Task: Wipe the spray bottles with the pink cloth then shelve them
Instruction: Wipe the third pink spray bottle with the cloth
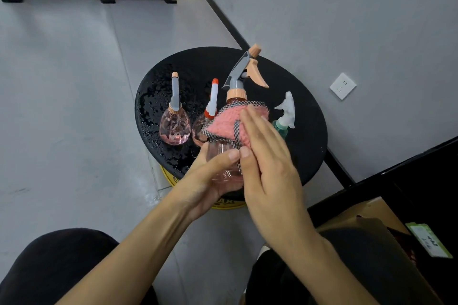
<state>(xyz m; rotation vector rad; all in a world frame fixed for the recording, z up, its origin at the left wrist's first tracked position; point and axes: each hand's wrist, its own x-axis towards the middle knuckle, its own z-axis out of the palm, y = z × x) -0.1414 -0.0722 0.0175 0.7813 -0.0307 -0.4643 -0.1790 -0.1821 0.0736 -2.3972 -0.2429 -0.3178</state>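
My left hand (210, 176) grips the lower body of the pink spray bottle (219, 148), thumb curled across its front and fingers wrapped behind. It hangs above the near edge of the round black stool top (198, 64). The bottle's long axis runs up and away from me, with the trigger head tipped toward the upper right. My right hand (267, 156) lies flat, fingers straight, pressing the pink cloth (228, 121) against the bottle's shoulder and right side. It grasps nothing.

So the cloth sits above and to the right of my left grip. The next stroke has to travel down that long axis toward my left thumb, or else I turn the bottle under the cloth.

Just behind stand two more pink bottles, one with a grey nozzle (174, 129) and one with a white-and-red head (199, 129). A green bottle (281, 127) stands close behind my right fingers, so a wide sweep that way could knock it.

The stool top is beaded with water. The open room is toward me and to the left. A dark unit (421, 171) on my right may be the shelf, though I can't see it well enough to be sure.
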